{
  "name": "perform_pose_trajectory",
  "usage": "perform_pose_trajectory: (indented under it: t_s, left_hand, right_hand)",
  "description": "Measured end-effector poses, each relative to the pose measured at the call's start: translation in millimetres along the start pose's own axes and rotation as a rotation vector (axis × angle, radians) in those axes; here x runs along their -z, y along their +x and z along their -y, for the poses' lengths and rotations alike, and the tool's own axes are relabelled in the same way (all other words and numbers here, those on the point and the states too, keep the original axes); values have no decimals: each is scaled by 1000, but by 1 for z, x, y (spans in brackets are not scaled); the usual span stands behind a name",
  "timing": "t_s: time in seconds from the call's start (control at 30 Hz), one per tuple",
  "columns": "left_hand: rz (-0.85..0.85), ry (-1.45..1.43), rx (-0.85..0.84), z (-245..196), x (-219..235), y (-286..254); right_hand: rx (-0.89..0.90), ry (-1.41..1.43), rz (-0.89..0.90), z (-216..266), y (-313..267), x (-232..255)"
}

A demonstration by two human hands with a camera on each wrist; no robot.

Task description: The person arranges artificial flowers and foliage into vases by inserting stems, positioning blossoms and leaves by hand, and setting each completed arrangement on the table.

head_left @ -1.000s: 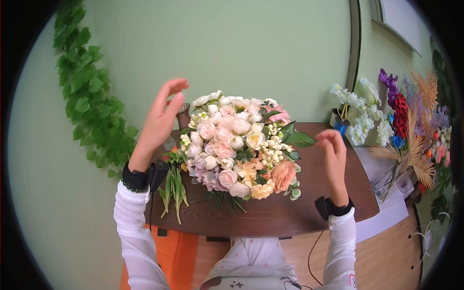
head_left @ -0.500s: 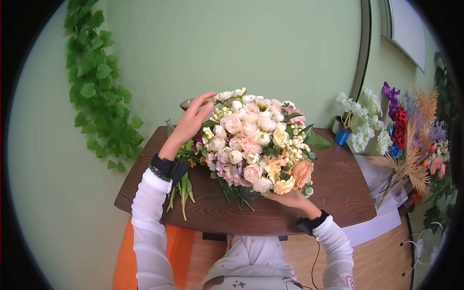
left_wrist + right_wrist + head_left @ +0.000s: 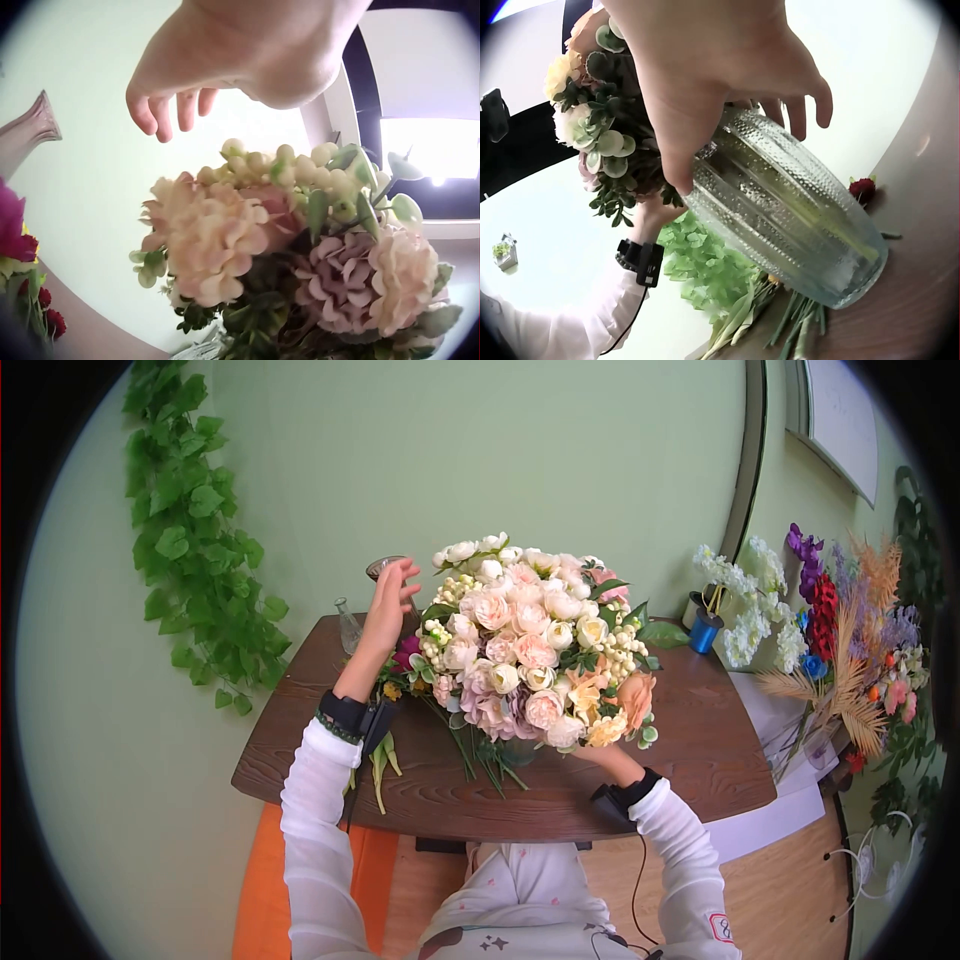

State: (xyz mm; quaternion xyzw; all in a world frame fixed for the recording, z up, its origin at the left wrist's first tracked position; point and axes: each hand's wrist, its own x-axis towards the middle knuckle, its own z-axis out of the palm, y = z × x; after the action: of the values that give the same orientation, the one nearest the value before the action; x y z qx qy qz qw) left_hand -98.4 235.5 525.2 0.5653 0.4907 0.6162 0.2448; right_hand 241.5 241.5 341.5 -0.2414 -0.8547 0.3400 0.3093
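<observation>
A full bouquet of pink, white, peach and lilac flowers [image 3: 530, 640] stands in a ribbed clear glass vase [image 3: 787, 210] on the brown table [image 3: 650, 790]. My right hand [image 3: 712, 67] grips the vase near its neck, thumb on one side and fingers round the other; in the head view the blooms mostly hide this hand [image 3: 610, 760]. My left hand [image 3: 385, 622] is raised at the bouquet's left side, fingers loosely extended and holding nothing. The left wrist view shows that hand [image 3: 240, 56] above the cream berries [image 3: 300, 169], apart from them.
Behind my left hand are a small glass bottle [image 3: 348, 628] and a taller glass vase [image 3: 380, 566]. Loose stems [image 3: 380, 765] lie at the left of the table. On the right are a blue pot [image 3: 704, 632] and colourful flowers [image 3: 825, 615]. Ivy [image 3: 190, 540] hangs on the left wall.
My right hand has gone from beside the bouquet's right leaves to the vase below the blooms. My left hand has lowered and now stands slightly away from the flowers.
</observation>
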Motion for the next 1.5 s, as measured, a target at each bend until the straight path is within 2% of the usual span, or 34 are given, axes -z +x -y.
perform_pose_trajectory:
  t_s: [0.03,0.1,0.13,0.17,0.23,0.3,0.33,0.37,0.4,0.5,0.6,0.67,0.73,0.77,0.8,0.83,0.9,0.93,0.97,1.03,1.07,1.1,1.17,1.23,1.3,1.37,1.43,1.47,1.5]
  left_hand:
    - [6,2,1,10,2,-1]
    - [4,24,126,35,5,-7]
    - [11,24,127,47,6,-10]
    - [60,46,190,59,6,-13]
    - [147,93,267,54,1,-34]
    - [368,29,155,59,-6,-51]
    - [413,115,79,58,-10,-62]
    - [455,202,3,52,-14,-70]
    - [559,406,-70,62,-17,-68]
    - [786,435,-208,87,-34,-73]
    - [704,588,-251,71,-56,-89]
    - [695,644,-251,79,-67,-87]
    - [689,698,-250,107,-76,-81]
    - [655,820,-230,136,-81,-74]
    - [618,941,-209,143,-86,-72]
    - [619,941,-209,150,-87,-70]
    - [541,347,-525,140,-90,-67]
    - [578,184,-409,135,-94,-64]
    - [410,426,-639,146,-103,-58]
    - [352,536,-641,183,-103,-42]
    - [378,366,-546,179,-106,-39]
    - [378,367,-547,164,-108,-40]
    - [354,480,-666,142,-109,-40]
    - [389,438,-656,137,-106,-35]
    - [479,352,-407,134,-104,-33]
    - [483,328,-363,131,-93,-34]
    - [506,427,-108,117,-80,-39]
    - [503,506,-46,72,-74,-49]
    - [502,508,-45,80,-68,-48]
  right_hand:
    - [0,-1,3,-2,6,4]
    - [-1,-6,10,-10,4,14]
    - [-2,-9,13,-15,2,19]
    - [-2,-12,17,-18,-1,20]
    - [2,-20,28,-22,7,24]
    - [10,-25,44,-22,18,28]
    - [14,-27,53,-21,43,24]
    - [20,-30,64,-15,45,24]
    - [32,7,24,-9,42,25]
    - [22,139,7,6,47,18]
    - [96,91,-36,28,53,9]
    - [128,35,-57,33,56,7]
    - [126,-16,-38,28,57,6]
    - [125,-16,-38,28,58,6]
    - [167,-55,-68,27,60,6]
    - [209,-94,-97,27,61,7]
    - [185,-56,-100,20,67,8]
    - [164,-17,-103,17,70,9]
    - [164,-16,-103,14,73,10]
    - [138,2,-146,11,79,13]
    - [186,-75,-179,8,84,12]
    - [187,-75,-179,6,87,12]
    - [142,133,-212,6,91,13]
    - [93,127,-200,10,90,17]
    - [-43,164,-205,4,89,17]
    - [-60,141,-211,8,79,21]
    - [-101,231,-148,28,61,34]
    - [-99,231,-148,28,51,41]
    - [-175,73,-259,24,39,51]
